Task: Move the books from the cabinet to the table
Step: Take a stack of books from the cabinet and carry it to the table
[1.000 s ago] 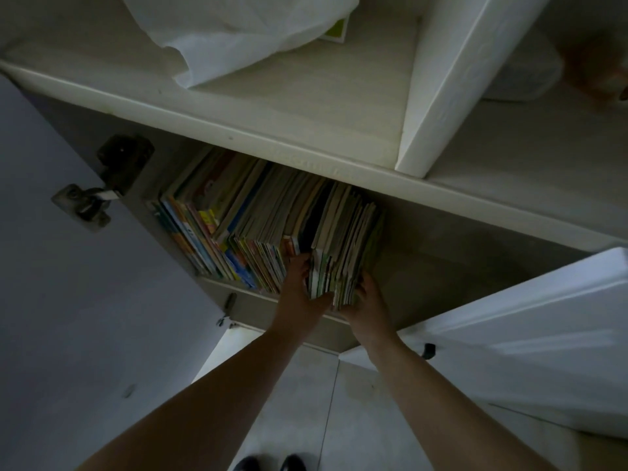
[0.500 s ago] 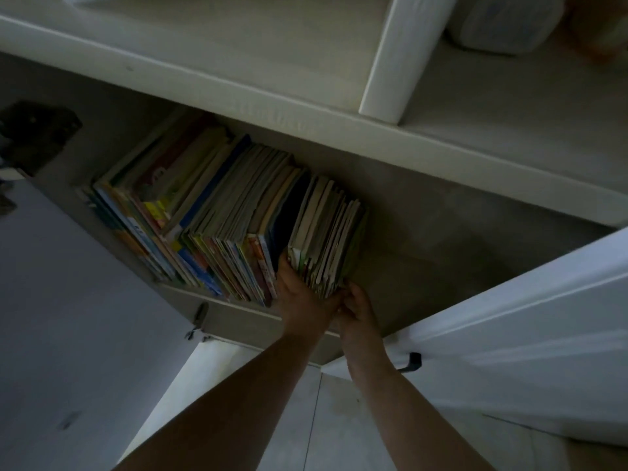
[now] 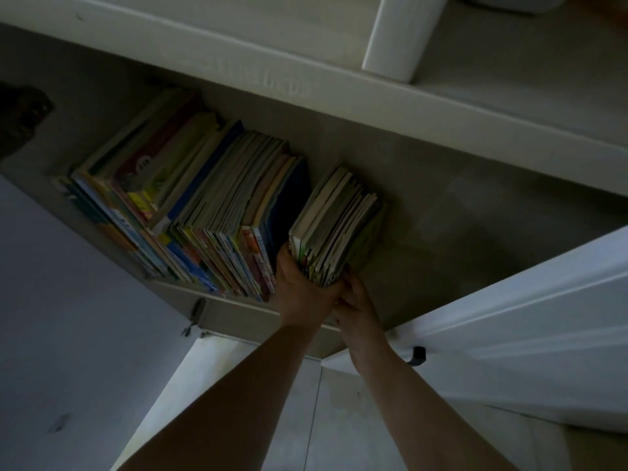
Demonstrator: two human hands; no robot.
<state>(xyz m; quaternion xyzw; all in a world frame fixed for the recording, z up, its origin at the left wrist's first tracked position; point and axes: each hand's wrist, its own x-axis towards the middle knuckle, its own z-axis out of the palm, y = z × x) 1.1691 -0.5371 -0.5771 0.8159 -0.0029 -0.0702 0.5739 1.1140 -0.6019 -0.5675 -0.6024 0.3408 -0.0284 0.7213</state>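
Gripping a bundle of thin books (image 3: 334,229) from both sides, that's the picture inside the open cabinet (image 3: 441,205): the left hand (image 3: 300,287) is pressed against the bundle's left face with its fingers tucked into the gap beside it, and the right hand (image 3: 355,300) cups the lower right corner, the two hands touching each other under the spines. Look at that bundle, a tight clutch of slim paperbacks, pale page edges fanned along the top, spines a mix of white, green and yellow, the whole lot tilted and standing on the lower shelf (image 3: 424,266). A clear gap separates it from the rest of the books (image 3: 190,212), which lean in a long slanted row toward the cabinet's left wall. Those ones are colourful: blue spines, yellow and orange patches, a dark blue cover at the row's right end facing the gap, and a big reddish cover lying against the far left. Light is dim, so titles can't be read. An upper shelf (image 3: 306,79) runs overhead with a white divider (image 3: 397,35) standing on it. The white cabinet door (image 3: 526,317) hangs open on the right, just beside the right forearm, with pale floor (image 3: 339,419) below
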